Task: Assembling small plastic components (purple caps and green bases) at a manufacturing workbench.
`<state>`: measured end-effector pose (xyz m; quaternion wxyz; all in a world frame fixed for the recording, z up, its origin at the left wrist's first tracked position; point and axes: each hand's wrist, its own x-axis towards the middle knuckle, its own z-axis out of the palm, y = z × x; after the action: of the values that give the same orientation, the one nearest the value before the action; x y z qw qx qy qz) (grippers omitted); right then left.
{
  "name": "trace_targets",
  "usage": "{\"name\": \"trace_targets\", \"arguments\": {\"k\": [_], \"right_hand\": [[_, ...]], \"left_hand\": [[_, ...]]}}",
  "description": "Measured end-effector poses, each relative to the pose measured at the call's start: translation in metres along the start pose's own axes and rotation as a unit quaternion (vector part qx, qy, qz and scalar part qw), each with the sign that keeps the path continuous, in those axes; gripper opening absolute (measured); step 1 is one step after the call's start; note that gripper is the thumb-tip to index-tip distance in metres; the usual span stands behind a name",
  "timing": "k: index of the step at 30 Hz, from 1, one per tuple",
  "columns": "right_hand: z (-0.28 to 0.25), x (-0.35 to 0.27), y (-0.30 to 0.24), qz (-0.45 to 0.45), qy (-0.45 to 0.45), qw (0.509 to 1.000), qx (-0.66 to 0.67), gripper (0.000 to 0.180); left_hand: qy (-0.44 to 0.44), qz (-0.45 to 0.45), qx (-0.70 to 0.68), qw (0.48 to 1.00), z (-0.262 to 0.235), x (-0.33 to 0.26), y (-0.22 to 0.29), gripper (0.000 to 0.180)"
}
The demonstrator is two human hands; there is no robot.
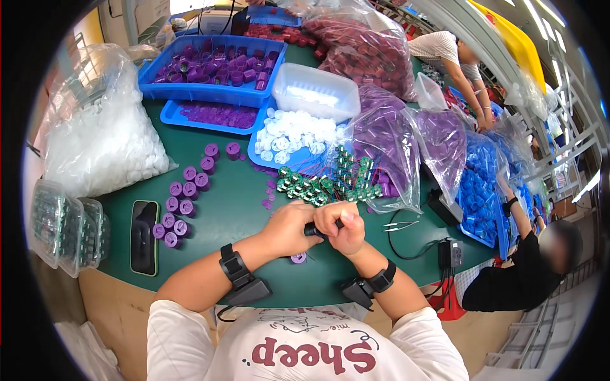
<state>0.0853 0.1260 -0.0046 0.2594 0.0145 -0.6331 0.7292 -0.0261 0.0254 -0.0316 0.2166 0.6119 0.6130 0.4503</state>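
Observation:
Both my hands meet over the green table (222, 232), close to its near edge. My left hand (287, 228) is closed round a short black object (312, 229), perhaps a tool handle; its far end is hidden. Fingers curled, my right hand (343, 228) grips the same object from the other side. Just below the hands lies a small round purple piece (298, 258). Beyond my knuckles is a heap of small green circuit boards (308, 187) with thin wires. Round purple caps (189, 190) stand in loose rows to the left.
A phone (145, 238) and clear boxes (67, 228) lie left, below a bag of white parts (114, 146). Blue trays (210, 95) hold purple parts; another holds white discs (295, 133). Tweezers (401, 225) and a cabled black box (450, 254) are right. Two people work at right.

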Motion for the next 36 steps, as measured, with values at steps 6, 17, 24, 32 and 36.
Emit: {"name": "trace_targets", "arguments": {"k": [6, 17, 24, 32, 36], "right_hand": [[-0.001, -0.005, 0.003, -0.034, 0.046, 0.998, 0.026, 0.054], [-0.004, 0.006, -0.010, -0.052, 0.054, 0.996, 0.055, 0.055], [-0.012, 0.002, -0.099, -0.175, 0.108, 0.943, 0.262, 0.065], [-0.022, -0.020, -0.073, -0.095, 0.157, 0.937, 0.297, 0.064], [-0.030, -0.022, -0.069, -0.004, 0.132, 0.974, 0.182, 0.051]], "left_hand": [[-0.002, 0.006, 0.051, 0.999, 0.000, -0.001, 0.006, 0.026], [0.005, 0.019, 0.065, 0.998, -0.007, 0.004, 0.011, 0.026], [0.037, -0.154, -0.514, 0.843, -0.046, 0.005, 0.027, 0.018], [0.111, -0.194, -0.684, 0.694, -0.064, 0.003, 0.024, 0.019], [0.238, -0.127, -0.386, 0.882, -0.108, 0.035, 0.026, 0.011]]}}
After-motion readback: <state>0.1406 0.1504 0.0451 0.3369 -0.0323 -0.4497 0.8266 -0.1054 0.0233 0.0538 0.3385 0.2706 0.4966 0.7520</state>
